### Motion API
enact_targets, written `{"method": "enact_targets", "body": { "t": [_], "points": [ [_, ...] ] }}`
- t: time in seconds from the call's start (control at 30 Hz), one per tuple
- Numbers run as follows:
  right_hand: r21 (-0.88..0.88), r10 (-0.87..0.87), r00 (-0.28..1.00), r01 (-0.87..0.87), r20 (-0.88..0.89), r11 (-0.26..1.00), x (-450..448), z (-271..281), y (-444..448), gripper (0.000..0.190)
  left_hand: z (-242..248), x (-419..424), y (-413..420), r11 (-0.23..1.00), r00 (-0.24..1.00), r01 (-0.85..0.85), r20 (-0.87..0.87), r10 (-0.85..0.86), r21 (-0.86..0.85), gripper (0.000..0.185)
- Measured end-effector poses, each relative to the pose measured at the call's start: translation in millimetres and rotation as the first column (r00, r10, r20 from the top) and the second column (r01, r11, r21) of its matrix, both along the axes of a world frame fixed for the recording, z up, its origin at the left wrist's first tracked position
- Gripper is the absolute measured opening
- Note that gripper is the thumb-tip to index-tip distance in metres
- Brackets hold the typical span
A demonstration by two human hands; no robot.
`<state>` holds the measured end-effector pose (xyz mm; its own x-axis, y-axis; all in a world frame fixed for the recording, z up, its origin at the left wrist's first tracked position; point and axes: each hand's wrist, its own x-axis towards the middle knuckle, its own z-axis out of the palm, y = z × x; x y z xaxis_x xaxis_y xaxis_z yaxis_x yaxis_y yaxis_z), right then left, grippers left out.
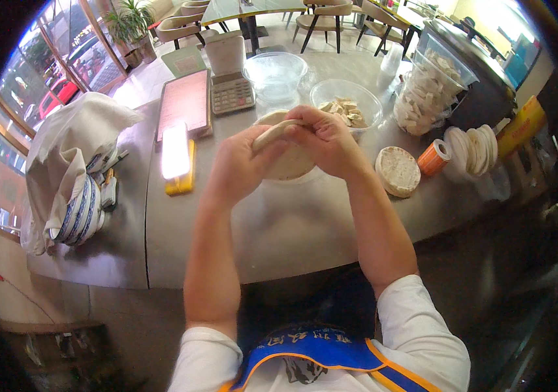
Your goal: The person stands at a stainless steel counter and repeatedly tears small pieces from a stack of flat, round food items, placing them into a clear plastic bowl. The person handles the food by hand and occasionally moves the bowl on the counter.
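Observation:
Both my hands grip one flat round of bread (276,133), seen nearly edge-on, above the metal counter. My left hand (239,164) holds its left end, and my right hand (330,142) pinches its right end. Below them a pale round (288,164) lies partly hidden by my fingers; whether it is bread or a dish I cannot tell. Just behind my right hand is a clear plastic bowl (374,100) with torn bread pieces (350,110). Another flat bread (398,170), maybe stacked, lies to the right.
An orange roll (434,157), bagged flatbreads (474,149) and a tall clear container of bread pieces (428,93) stand at the right. A lit phone (175,152), a clipboard (184,105), a calculator-like keypad (232,95) and cloth-covered bowls (79,210) are at the left. Clear tubs (275,73) stand behind.

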<state>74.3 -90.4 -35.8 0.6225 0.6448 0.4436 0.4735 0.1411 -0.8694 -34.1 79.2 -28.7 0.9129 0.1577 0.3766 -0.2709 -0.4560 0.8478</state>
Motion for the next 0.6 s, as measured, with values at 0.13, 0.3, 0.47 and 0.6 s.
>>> {"method": "enact_targets", "body": {
  "t": [0.13,0.3,0.47,0.6],
  "points": [
    [0.019,-0.19,0.961,0.19,0.201,0.982,-5,3,6,0.019,-6,3,-9,0.978,0.984,-0.124,0.146,0.099,0.168,0.02],
    [0.085,-0.232,0.952,0.253,-0.2,0.964,1,-6,16,0.026,-5,10,-20,0.772,0.783,-0.361,0.62,-0.055,0.524,0.009],
    [0.2,-0.41,0.834,0.502,-0.371,0.841,11,-2,6,0.04,1,-3,-37,0.774,0.822,-0.301,0.563,-0.084,0.556,0.02],
    [0.388,-0.484,0.704,0.7,-0.521,0.6,34,-1,-14,0.037,-6,5,-32,0.868,0.836,-0.332,0.542,0.089,0.369,0.026]
  ]
}}
